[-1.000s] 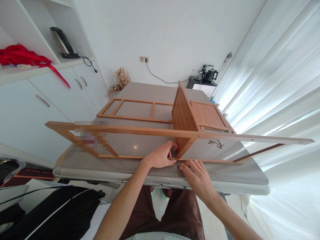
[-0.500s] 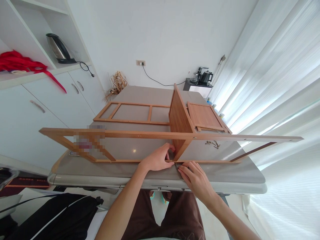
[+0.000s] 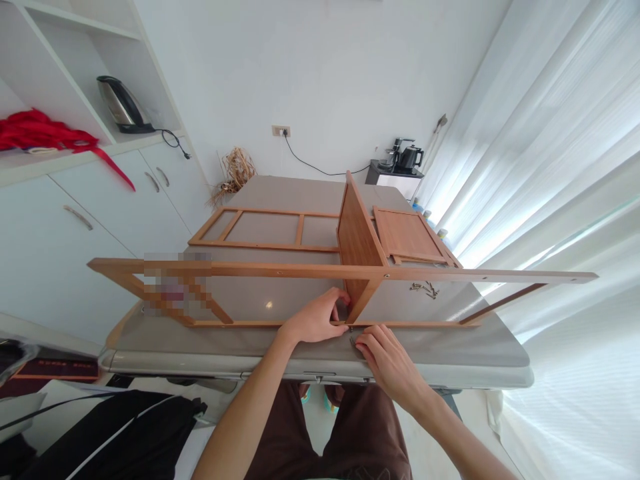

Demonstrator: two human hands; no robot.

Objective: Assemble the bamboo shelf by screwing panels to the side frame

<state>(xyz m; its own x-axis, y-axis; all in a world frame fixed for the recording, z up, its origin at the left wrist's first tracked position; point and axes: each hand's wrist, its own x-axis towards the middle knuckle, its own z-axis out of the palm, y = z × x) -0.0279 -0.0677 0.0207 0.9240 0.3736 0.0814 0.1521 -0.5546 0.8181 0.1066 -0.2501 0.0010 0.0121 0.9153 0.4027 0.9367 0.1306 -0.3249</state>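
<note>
A long wooden frame stands on its edge along the table's near side. A wooden panel runs back from its middle crossbar. My left hand is at the foot of this joint, thumb on the lower rail and fingers curled against the panel, gripping the frame. A small screw head shows in the lower rail by my left thumb. Just right of it, my right hand is closed in a pinch on a thin metal hex key, mostly hidden by the fingers. The key's visible end is slightly apart from the screw.
Several loose screws lie right of the panel. A second wooden frame lies flat behind, and a flat wooden panel lies back right. The grey table ends close to my body. White curtains hang on the right.
The hex key's end has come away from the screw head, toward me. My left hand keeps its place on the frame. The view has tilted slightly.
</note>
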